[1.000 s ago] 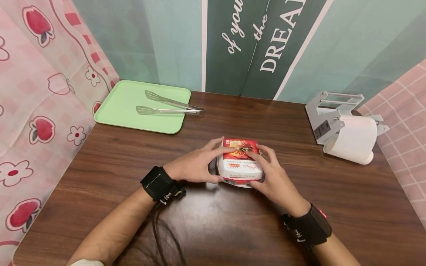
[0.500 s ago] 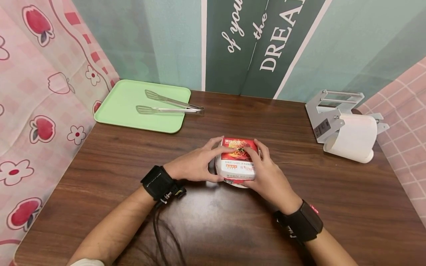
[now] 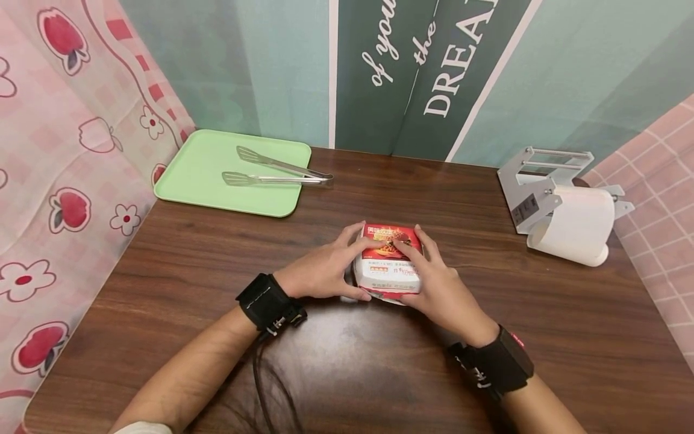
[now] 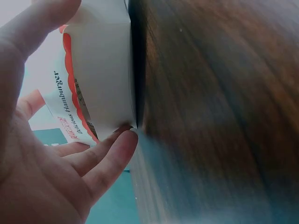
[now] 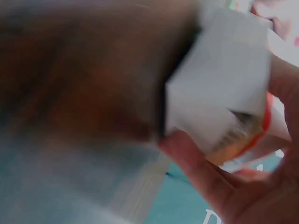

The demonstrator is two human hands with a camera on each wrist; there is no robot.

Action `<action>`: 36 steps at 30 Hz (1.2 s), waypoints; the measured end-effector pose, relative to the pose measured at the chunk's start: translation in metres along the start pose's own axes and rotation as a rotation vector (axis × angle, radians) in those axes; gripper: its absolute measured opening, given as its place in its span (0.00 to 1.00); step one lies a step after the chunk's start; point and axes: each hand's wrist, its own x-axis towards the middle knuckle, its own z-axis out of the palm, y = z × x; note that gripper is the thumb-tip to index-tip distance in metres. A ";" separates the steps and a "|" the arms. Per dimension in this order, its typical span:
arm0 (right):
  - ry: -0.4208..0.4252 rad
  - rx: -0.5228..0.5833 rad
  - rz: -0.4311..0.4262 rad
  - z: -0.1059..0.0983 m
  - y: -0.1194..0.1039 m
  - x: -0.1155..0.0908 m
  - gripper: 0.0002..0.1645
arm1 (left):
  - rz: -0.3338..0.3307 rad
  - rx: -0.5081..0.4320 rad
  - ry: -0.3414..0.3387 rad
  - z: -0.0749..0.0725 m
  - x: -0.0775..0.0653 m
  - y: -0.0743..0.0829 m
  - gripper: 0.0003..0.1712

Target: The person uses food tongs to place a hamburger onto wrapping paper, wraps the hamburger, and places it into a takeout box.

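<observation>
A closed cardboard hamburger box (image 3: pixel 386 274), white with a red burger picture on its lid, sits on the table between both hands. My left hand (image 3: pixel 320 270) grips its left side, thumb at the near corner and a finger across the lid. From the other side my right hand (image 3: pixel 447 295) holds it, with a finger on the lid picture and the thumb at the near right corner. In the left wrist view, fingertips (image 4: pixel 124 140) press at the low edge of the white side wall. The right wrist view has a fingertip at the box's bottom corner, partly blurred.
At the back left lies a green tray (image 3: pixel 200 175) with metal tongs (image 3: pixel 271 170) on it, their joined end past its edge. A roll holder (image 3: pixel 528 199) with a white roll (image 3: pixel 575 223) stands at the right. A cable (image 3: pixel 260 380) hangs by the left wrist.
My right hand has shifted slightly left over the box, its thumb and fingers closer in. The box stays almost where it was, and my left hand has barely moved.
</observation>
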 end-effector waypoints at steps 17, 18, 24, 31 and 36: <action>-0.130 0.132 -0.067 -0.008 0.012 -0.007 0.66 | -0.005 -0.032 -0.011 0.003 0.001 0.000 0.56; -0.116 0.121 -0.064 -0.006 0.011 -0.006 0.66 | -0.001 -0.038 -0.009 0.003 0.001 -0.001 0.57; -0.065 0.138 -0.054 -0.001 0.009 -0.003 0.62 | 0.021 -0.079 0.002 0.006 0.001 -0.002 0.62; -0.018 0.150 -0.059 -0.001 0.011 -0.002 0.62 | 0.021 -0.061 0.023 0.006 0.003 -0.003 0.62; 0.020 0.197 -0.063 -0.002 0.011 -0.003 0.59 | -0.030 -0.059 0.041 0.004 0.003 -0.004 0.62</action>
